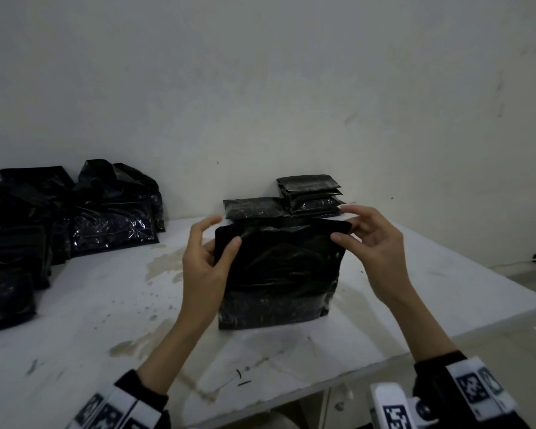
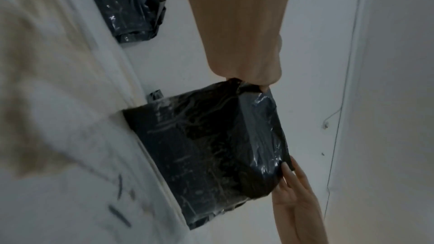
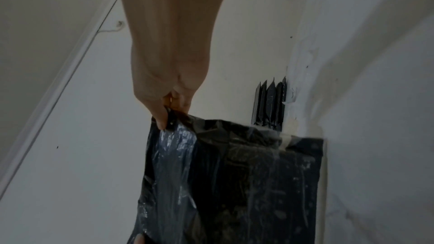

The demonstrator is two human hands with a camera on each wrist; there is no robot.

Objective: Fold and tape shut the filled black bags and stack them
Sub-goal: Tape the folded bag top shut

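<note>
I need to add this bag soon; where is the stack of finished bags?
In the head view, the stack of finished bags sits against the wall, behind the held bag.

Right hand (image 3: 169, 88) pinching black bag (image 3: 234, 183)

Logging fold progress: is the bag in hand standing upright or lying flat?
Upright. The black bag stands on the table, both hands pinching its top corners: left hand, right hand.

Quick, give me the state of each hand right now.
Left hand: pinching the upper left corner of the upright black bag.
Right hand: pinching the same bag's upper right corner.
</note>
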